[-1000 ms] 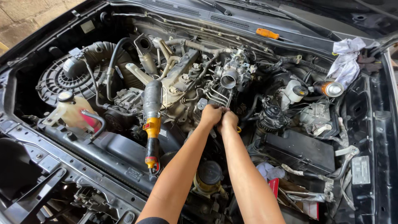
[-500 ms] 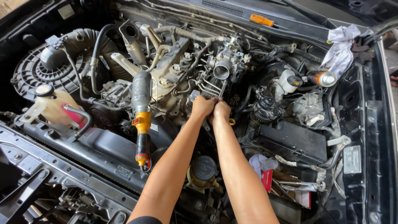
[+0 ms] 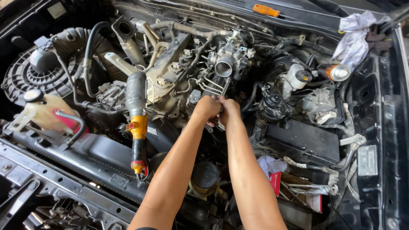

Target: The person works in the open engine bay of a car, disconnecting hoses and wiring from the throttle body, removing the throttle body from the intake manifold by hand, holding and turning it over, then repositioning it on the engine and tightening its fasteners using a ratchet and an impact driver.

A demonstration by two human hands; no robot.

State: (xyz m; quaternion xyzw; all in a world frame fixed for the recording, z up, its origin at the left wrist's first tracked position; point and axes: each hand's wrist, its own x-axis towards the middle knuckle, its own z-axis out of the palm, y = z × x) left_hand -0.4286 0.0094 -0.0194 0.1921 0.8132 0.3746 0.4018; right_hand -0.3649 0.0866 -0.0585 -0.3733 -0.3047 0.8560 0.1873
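Observation:
Both my arms reach into an open car engine bay. My left hand (image 3: 206,107) and my right hand (image 3: 230,109) are closed together on a thin metal wrench (image 3: 224,90) whose shaft rises between them towards the round throttle opening (image 3: 224,68) and the steel fuel pipes (image 3: 208,85). The wrench's lower end pokes out beneath my right hand. Its head is hidden among the pipes.
A yellow-and-black work light (image 3: 138,127) lies across the engine to the left. A coolant tank (image 3: 42,113) and fan shroud (image 3: 30,76) are far left. A white rag (image 3: 353,38), a spray can (image 3: 334,72), an orange screwdriver (image 3: 266,10) and the black battery (image 3: 302,142) sit right.
My view has shifted slightly, so the engine sits lower left in frame. Both hands stay clasped at the same spot on the wrench; no clear turn shows.

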